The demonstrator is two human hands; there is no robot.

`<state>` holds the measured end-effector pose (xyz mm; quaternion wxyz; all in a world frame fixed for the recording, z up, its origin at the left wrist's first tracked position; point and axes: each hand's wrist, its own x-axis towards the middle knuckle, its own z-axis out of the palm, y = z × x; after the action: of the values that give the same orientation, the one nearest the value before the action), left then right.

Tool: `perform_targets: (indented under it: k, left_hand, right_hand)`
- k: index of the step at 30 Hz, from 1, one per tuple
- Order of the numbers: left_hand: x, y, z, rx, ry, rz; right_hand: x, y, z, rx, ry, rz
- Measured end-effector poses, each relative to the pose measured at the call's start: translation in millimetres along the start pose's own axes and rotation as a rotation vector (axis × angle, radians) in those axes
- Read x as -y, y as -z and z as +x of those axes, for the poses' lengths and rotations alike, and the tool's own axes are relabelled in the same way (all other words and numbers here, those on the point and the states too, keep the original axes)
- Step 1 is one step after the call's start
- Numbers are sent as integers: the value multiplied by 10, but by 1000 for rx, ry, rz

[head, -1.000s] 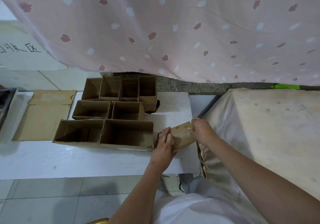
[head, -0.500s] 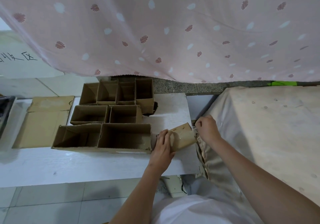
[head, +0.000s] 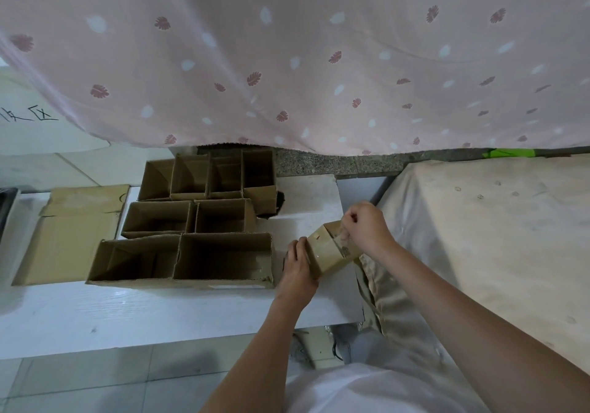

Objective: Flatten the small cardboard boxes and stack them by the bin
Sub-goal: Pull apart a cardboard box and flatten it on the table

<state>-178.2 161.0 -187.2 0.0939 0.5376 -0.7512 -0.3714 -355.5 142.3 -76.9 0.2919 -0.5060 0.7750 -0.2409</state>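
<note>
So the right hand (head: 367,227) moved off the far right edge of the small box (head: 329,253) and is now up over its top end, fingers curled, pinching the clear tape there. The box went from lying fairly flat to tipped up, and the left hand (head: 298,265) slid round its left side.

Open boxes (head: 191,221) left of held box (head: 329,253)

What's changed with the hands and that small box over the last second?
The right hand has shifted onto the top of the small cardboard box and now pinches a strip of clear tape, peeling it up. The left hand still grips the box's left end. The open boxes haven't moved.
</note>
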Motion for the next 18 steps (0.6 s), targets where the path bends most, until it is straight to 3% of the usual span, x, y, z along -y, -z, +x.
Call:
perform_targets:
  k: [7, 18]
  left_hand:
    - [-69, -14, 81, 30, 28, -19]
    - [-67, -11, 108, 22, 95, -56]
  right_hand:
    - [181, -18, 4, 64, 57, -198]
    - [368, -109, -38, 52, 112, -299]
